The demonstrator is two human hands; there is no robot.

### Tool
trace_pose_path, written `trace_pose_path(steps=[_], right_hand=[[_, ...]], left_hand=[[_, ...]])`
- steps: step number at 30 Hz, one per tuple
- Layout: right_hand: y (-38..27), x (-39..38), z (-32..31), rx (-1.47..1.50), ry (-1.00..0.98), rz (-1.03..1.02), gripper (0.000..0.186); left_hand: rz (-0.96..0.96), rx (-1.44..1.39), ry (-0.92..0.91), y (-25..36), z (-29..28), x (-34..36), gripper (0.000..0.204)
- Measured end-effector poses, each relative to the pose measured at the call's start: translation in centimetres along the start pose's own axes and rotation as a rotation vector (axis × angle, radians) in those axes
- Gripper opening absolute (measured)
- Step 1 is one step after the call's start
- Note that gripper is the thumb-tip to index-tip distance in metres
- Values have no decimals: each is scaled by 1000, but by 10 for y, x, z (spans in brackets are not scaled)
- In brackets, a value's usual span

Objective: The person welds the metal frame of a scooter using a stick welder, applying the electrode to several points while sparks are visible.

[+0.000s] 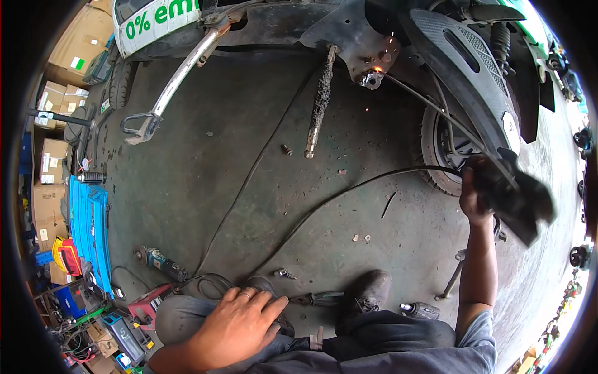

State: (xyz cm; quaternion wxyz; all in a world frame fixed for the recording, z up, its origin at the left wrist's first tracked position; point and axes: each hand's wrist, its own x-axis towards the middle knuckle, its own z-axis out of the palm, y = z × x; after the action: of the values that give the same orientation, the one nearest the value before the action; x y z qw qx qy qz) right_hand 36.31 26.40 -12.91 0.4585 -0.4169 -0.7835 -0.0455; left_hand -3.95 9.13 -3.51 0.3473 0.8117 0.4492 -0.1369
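My right hand [476, 196] is wrapped round a welding electrode holder [520, 202], a dark, partly blurred tool with a black cable [349, 189] trailing from it. A long thin welding rod [439, 111] slants from the holder up and left. Its far end meets a shiny metal lug [372, 78] below a dark steel plate [346, 37] on the vehicle, and orange sparks glow there. My left hand [240, 324] lies on my left thigh, fingers loosely stretched, a ring on one, holding nothing. Beside the plate, a crusted metal rod [321, 103] hangs down.
A side stand [168, 87] hangs at upper left, and a wheel [439, 149] stands at right. An angle grinder [161, 263], pliers [321, 298] and a hammer-like tool [451, 277] lie on the floor near my shoes. Cardboard boxes [53, 209] and a blue rack [89, 227] line the left.
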Motion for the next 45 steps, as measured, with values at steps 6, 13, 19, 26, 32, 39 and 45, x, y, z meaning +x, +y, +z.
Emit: trace_pose_path(steps=[6, 13, 19, 26, 32, 39, 45], right_hand=[[-1, 13, -1, 553, 185, 495, 13], [5, 48, -19, 806, 316, 1190, 21], [-6, 32, -5, 738, 352, 1066, 20], [-5, 34, -11, 506, 348, 684, 18], [-8, 30, -3, 461, 234, 631, 19], [-10, 33, 1, 495, 241, 620, 23], [-9, 33, 1, 472, 249, 626, 23]], left_hand=[[0, 19, -15, 6, -6, 3, 49], [3, 25, 0, 3, 1, 1, 49], [-6, 13, -10, 3, 1, 3, 49], [-19, 30, -44, 8, -6, 6, 48], [-17, 14, -55, 8, -6, 8, 49], [-5, 9, -36, 1, 1, 4, 49], [-9, 20, -43, 3, -1, 6, 49]])
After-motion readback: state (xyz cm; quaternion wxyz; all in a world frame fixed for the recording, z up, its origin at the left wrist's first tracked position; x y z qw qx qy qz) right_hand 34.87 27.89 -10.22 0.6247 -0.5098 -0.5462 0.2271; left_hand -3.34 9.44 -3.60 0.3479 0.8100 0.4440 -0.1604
